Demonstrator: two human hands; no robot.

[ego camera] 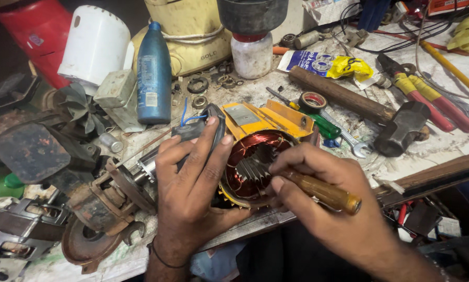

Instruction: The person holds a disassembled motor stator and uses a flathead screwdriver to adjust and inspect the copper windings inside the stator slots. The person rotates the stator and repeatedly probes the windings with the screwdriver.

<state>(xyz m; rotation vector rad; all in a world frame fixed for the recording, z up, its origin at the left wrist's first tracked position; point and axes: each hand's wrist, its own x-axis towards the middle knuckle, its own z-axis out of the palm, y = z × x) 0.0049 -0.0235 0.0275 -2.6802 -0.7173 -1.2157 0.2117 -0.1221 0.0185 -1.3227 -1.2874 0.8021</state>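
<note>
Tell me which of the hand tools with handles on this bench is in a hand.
The amber-handled screwdriver, gripped in the right hand at the copper-wound stator. The green-handled screwdriver, hammer and red-handled pliers lie untouched behind.

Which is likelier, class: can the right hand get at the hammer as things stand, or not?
Probably not straight away. The right hand is gripping a wooden-handled tool at the motor. The hammer itself lies uncovered on that side, so the path looks open once the hand is freed.
</note>
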